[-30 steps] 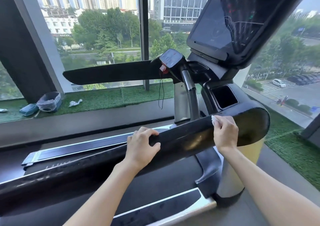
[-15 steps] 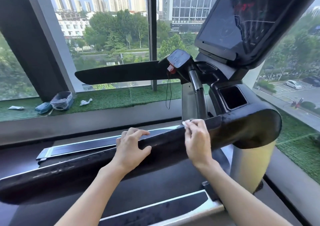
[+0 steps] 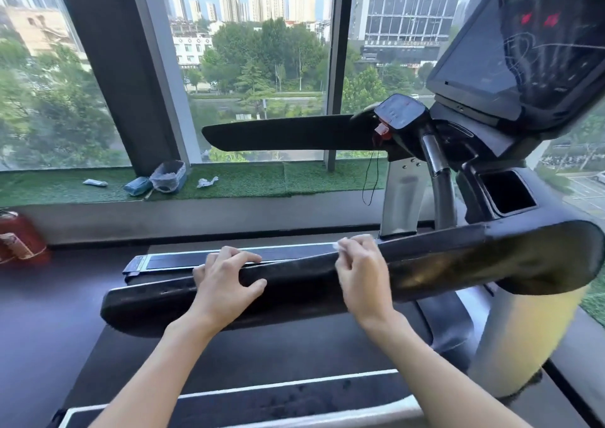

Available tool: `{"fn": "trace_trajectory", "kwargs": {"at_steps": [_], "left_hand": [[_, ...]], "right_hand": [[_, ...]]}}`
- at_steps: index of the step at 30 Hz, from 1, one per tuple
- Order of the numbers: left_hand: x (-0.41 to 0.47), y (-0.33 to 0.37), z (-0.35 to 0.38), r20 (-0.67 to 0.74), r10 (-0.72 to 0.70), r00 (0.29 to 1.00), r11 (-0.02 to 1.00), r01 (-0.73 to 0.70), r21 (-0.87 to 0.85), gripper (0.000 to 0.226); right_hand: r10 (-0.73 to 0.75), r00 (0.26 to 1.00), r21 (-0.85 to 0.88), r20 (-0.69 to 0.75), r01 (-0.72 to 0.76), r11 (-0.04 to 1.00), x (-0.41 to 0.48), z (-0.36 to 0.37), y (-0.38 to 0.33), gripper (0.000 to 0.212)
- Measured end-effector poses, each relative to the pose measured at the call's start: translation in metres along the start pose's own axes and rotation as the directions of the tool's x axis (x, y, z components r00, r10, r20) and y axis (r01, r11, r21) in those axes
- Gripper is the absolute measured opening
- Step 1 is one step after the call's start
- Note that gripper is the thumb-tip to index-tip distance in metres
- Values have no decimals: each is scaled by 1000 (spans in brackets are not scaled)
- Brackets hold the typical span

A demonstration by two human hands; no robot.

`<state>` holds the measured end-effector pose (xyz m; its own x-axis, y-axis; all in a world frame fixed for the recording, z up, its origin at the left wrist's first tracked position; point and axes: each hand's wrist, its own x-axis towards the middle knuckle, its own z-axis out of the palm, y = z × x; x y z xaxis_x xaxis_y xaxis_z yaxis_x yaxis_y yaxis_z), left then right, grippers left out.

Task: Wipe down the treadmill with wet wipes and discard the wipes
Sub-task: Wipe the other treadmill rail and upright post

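The right hand (image 3: 363, 280) curls its fingers round a white wipe (image 3: 338, 246), pressing it on top of the near handrail (image 3: 458, 264). The left hand (image 3: 226, 280) grips the handrail just to the left, thumb on the near side. The handrail's long axis runs across the view, with its free end to the left and its thick end to the right below the console (image 3: 523, 51). A crumpled wipe (image 3: 207, 182) lies well apart on the green sill (image 3: 262, 182).
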<state>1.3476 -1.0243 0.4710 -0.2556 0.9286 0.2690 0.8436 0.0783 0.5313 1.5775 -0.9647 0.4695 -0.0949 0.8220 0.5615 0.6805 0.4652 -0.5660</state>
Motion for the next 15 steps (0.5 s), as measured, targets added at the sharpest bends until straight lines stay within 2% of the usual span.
{"fn": "trace_trajectory", "kwargs": {"at_steps": [2, 4, 8, 13, 15], "left_hand": [[-6, -24, -14, -45, -81, 996, 996, 82, 37, 29], [-12, -42, -23, -59, -123, 991, 990, 127, 59, 32], [-20, -62, -29, -70, -122, 990, 992, 124, 25, 37], [-24, -85, -42, -93, -120, 988, 991, 124, 39, 41], [-29, -101, -50, -121, -155, 980, 986, 162, 49, 43]], "right_hand": [[110, 992, -86, -59, -115, 990, 4, -2, 6, 14], [123, 991, -124, -55, -129, 984, 3, 6, -6, 13], [12, 1000, -95, -27, -15, 995, -17, 44, -56, 7], [-146, 962, 109, 230, 123, 986, -37, 80, -103, 12], [-85, 987, 102, 138, 71, 992, -32, 74, -94, 16]]}}
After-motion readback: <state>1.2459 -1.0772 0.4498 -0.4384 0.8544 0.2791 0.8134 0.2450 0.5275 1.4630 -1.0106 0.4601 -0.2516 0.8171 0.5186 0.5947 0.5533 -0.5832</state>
